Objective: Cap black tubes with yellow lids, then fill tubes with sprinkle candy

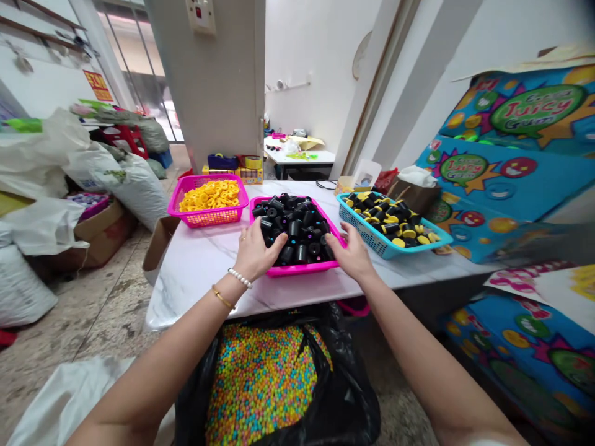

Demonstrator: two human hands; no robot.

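Observation:
A pink basket (302,269) full of small black cylinders (297,229) stands on the white marble table (199,260) in front of me. My left hand (256,249) reaches into its near left corner, fingers curled over the black pieces. My right hand (354,251) rests at the basket's near right corner with fingers curled against the rim and the pieces there. What either hand holds is hidden by the fingers. To the left is a pink basket of yellow rings (209,195). To the right is a blue basket (395,246) of black-and-yellow capped pieces.
A black bag of small multicoloured candy balls (264,378) sits open on the floor below the table edge. White sacks (130,179) and cardboard boxes crowd the left floor. Colourful "Juicy Gum" cartons (511,161) are stacked at the right. A pillar (209,93) stands behind the table.

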